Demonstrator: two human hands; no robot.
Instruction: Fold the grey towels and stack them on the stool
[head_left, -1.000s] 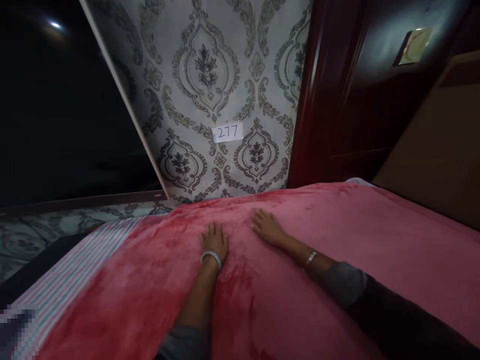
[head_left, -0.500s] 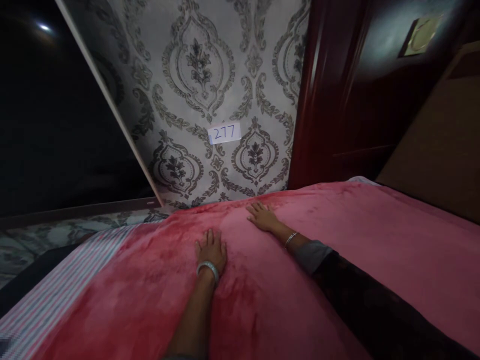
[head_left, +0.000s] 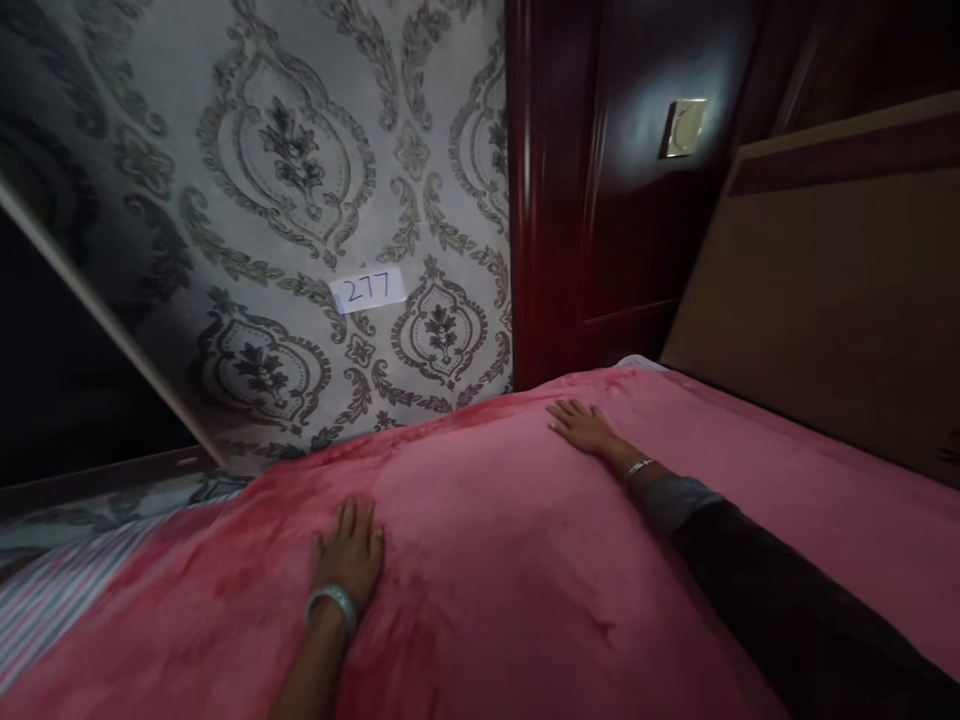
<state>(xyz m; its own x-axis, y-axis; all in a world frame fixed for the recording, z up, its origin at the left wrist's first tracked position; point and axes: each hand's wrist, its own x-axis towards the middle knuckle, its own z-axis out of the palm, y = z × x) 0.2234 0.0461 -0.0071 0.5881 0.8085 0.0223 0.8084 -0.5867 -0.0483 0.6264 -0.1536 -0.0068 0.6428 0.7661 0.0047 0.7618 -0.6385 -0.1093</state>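
Observation:
A pink plush blanket [head_left: 480, 520] is spread over the surface in front of me, with darker red patches where its pile lies the other way. My left hand [head_left: 349, 555], a pale green bangle on its wrist, lies flat on the blanket with fingers apart. Farther off and to the right, my right hand [head_left: 583, 428] rests palm down near the blanket's far edge, its fingers stretched out. A thin silver bracelet circles that wrist. Neither hand grips the cloth.
Striped cloth [head_left: 67, 580] shows beyond the blanket at the left. Behind stands a patterned wall [head_left: 300, 240] with a paper label [head_left: 367, 290] reading 277. A dark red wood panel [head_left: 630, 230] and a large cardboard sheet [head_left: 825, 280] border the right; a dark screen-like panel [head_left: 67, 370] is left.
The view has turned to the right. My right hand has slid rightward over the blanket, farther from my left hand, which stays flat. More of the pink pile between them looks smooth and light.

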